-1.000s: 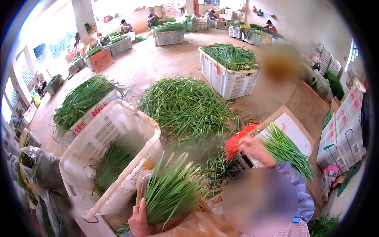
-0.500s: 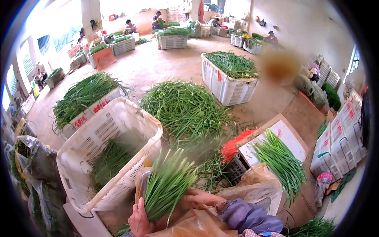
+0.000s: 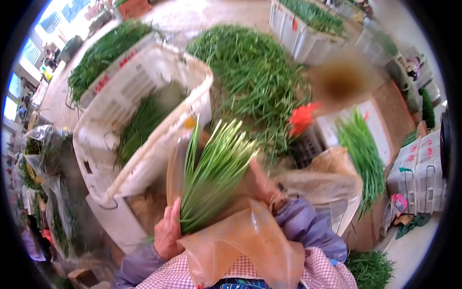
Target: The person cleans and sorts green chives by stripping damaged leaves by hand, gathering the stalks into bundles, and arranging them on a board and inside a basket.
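A bunch of long green garlic chives (image 3: pixel 211 178) lies aslant over my lap, its pale cut ends pointing up and to the right. My left hand (image 3: pixel 168 229) is closed around the lower left side of the bunch. Near the pale ends, on the right side, is my right hand (image 3: pixel 264 185); it is blurred and its fingers are partly hidden by the stalks. A brownish plastic apron (image 3: pixel 245 241) covers my lap below the bunch.
Left of my hands stands a white plastic crate (image 3: pixel 98 176) with loose greens inside. Ahead lies a large heap of chives (image 3: pixel 250 72). To the right, another bunch (image 3: pixel 361 154) rests on a white board (image 3: pixel 380 127), beside red ties (image 3: pixel 303 119). Stacked white crates (image 3: pixel 416 168) stand farther right.
The view has tilted downward, so the crates and heap sit higher. My right hand has come up from beneath the bunch to beside its pale ends. My left hand still holds the chives.
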`<state>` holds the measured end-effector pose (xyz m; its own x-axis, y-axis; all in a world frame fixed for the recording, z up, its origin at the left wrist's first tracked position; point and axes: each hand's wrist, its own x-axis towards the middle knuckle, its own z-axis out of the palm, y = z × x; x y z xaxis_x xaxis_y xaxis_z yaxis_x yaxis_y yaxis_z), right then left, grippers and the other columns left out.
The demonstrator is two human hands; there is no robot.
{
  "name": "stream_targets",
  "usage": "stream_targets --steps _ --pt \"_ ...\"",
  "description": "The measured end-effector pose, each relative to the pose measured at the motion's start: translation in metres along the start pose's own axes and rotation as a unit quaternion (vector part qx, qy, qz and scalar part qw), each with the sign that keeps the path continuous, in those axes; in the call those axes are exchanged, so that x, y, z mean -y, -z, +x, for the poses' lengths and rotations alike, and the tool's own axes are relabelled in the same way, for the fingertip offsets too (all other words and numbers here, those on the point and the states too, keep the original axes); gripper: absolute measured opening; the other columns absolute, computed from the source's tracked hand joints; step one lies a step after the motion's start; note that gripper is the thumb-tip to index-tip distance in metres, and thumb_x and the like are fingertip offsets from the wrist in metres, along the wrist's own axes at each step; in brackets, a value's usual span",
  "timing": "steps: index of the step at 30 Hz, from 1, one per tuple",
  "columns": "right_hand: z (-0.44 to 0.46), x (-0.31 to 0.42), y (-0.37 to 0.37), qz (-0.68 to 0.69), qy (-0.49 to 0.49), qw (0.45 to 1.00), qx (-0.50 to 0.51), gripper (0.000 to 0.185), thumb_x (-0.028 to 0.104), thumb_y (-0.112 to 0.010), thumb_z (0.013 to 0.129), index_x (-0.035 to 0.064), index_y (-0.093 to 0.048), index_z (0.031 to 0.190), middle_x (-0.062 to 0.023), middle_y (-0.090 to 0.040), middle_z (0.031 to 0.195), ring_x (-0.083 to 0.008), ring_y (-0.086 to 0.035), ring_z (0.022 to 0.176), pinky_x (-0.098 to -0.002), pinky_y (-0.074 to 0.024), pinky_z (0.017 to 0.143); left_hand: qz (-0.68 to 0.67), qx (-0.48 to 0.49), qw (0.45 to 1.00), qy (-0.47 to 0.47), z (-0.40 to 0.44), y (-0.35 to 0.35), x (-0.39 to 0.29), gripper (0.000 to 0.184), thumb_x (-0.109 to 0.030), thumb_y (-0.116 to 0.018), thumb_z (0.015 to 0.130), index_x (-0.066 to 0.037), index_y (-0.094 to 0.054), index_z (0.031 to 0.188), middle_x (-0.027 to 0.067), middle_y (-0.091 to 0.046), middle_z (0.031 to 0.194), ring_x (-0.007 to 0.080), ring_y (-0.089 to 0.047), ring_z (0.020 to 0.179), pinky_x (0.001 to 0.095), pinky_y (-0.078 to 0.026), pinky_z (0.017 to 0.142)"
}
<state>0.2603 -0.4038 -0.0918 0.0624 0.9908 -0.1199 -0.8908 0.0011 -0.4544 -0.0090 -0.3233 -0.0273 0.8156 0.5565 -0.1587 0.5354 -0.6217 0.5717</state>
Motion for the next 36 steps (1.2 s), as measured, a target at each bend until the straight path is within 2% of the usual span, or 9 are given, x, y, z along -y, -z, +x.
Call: stream_targets --steps 9,11,15,19,24,26,31,33,36 --pt "0.014 -0.017 0.013 0.032 0.044 0.991 -0.125 0.056 0.044 -0.041 0.095 -0.0007 -0.043 0.129 -0.0129 -0.052 0.127 -0.0242 -0.049 0.116 -0.0389 -0.0359 0.101 -0.119 0.289 0.949 -0.040 0.009 0.067 0.032 0.100 -0.027 -0.082 0.063 0.000 -0.025 0.141 0.0208 -0.050 0.123 0.0329 -0.055 0.108 0.0385 -0.046 0.089" --pt "0.014 -0.025 0.029 0.061 0.026 0.992 -0.105 0.057 0.044 -0.042 0.094 -0.0004 -0.043 0.129 -0.0133 -0.051 0.127 -0.0244 -0.050 0.115 -0.0390 -0.0355 0.101 -0.079 0.271 0.960 0.000 0.028 0.102 0.043 0.087 -0.027 -0.084 0.064 -0.001 -0.040 0.134 0.0166 -0.057 0.115 0.0277 -0.057 0.106 0.0355 -0.046 0.089" --pt "0.019 -0.031 0.039 0.049 0.083 0.993 -0.065 0.058 0.045 -0.041 0.094 0.0004 -0.041 0.132 -0.0135 -0.049 0.131 -0.0258 -0.048 0.119 -0.0403 -0.0337 0.103 0.183 -0.073 0.975 -0.100 0.091 0.113 0.020 0.077 -0.041 -0.082 0.058 -0.004 -0.054 0.119 0.0144 -0.056 0.117 0.0305 -0.052 0.110 0.0408 -0.036 0.098" --pt "0.021 -0.030 0.034 0.074 0.031 0.994 -0.079 0.058 0.046 -0.038 0.096 0.0066 -0.036 0.138 -0.0135 -0.042 0.138 -0.0263 -0.042 0.125 -0.0434 -0.0286 0.108 0.264 0.000 0.949 -0.171 0.157 0.061 -0.005 0.086 -0.061 -0.070 0.064 -0.005 -0.049 0.125 0.0162 -0.043 0.132 0.0303 -0.034 0.129 0.0640 -0.012 0.103" --pt "0.015 -0.012 0.015 0.055 0.065 0.996 -0.039 0.056 0.043 -0.036 0.098 0.0108 -0.027 0.142 -0.0120 -0.038 0.141 -0.0269 -0.039 0.127 -0.0438 -0.0281 0.109 0.229 0.006 0.940 -0.253 0.186 0.006 -0.017 0.081 -0.069 -0.059 0.070 0.000 -0.056 0.113 0.0196 -0.041 0.133 0.0376 -0.031 0.129 0.0662 -0.010 0.101" --pt "0.011 -0.012 0.014 0.039 0.089 0.994 -0.051 0.057 0.043 -0.040 0.096 0.0107 -0.027 0.142 -0.0111 -0.038 0.140 -0.0262 -0.040 0.127 -0.0437 -0.0292 0.108 0.179 0.013 0.943 -0.280 0.179 -0.003 -0.024 0.078 -0.067 -0.058 0.072 0.002 -0.056 0.109 0.0209 -0.039 0.133 0.0386 -0.033 0.128 0.0674 -0.010 0.100" --pt "0.015 -0.010 0.004 0.002 0.171 0.984 -0.048 0.058 0.035 -0.048 0.094 0.0114 -0.025 0.142 -0.0112 -0.042 0.136 -0.0260 -0.043 0.124 -0.0423 -0.0348 0.106 -0.035 0.018 0.953 -0.300 0.162 -0.020 -0.032 0.078 -0.037 -0.077 0.071 0.002 -0.037 0.125 0.0249 -0.037 0.133 0.0368 -0.038 0.125 0.0428 -0.031 0.103" --pt "0.014 -0.005 -0.005 0.014 0.162 0.985 -0.053 0.048 0.028 -0.048 0.095 0.0099 -0.032 0.137 -0.0110 -0.048 0.128 -0.0244 -0.050 0.115 -0.0400 -0.0412 0.100 -0.337 0.081 0.929 -0.132 0.156 -0.020 -0.036 0.088 -0.023 -0.080 0.070 0.001 -0.027 0.135 0.0203 -0.038 0.134 0.0301 -0.039 0.125 0.0388 -0.032 0.104" --pt "0.013 -0.005 -0.007 0.036 0.129 0.990 -0.055 0.037 0.019 -0.049 0.095 0.0082 -0.040 0.129 -0.0100 -0.056 0.117 -0.0221 -0.058 0.104 -0.0371 -0.0488 0.091 -0.473 0.145 0.868 -0.038 0.156 -0.025 -0.028 0.100 -0.013 -0.080 0.068 -0.003 -0.015 0.143 0.0133 -0.038 0.135 0.0214 -0.039 0.123 0.0330 -0.033 0.103"
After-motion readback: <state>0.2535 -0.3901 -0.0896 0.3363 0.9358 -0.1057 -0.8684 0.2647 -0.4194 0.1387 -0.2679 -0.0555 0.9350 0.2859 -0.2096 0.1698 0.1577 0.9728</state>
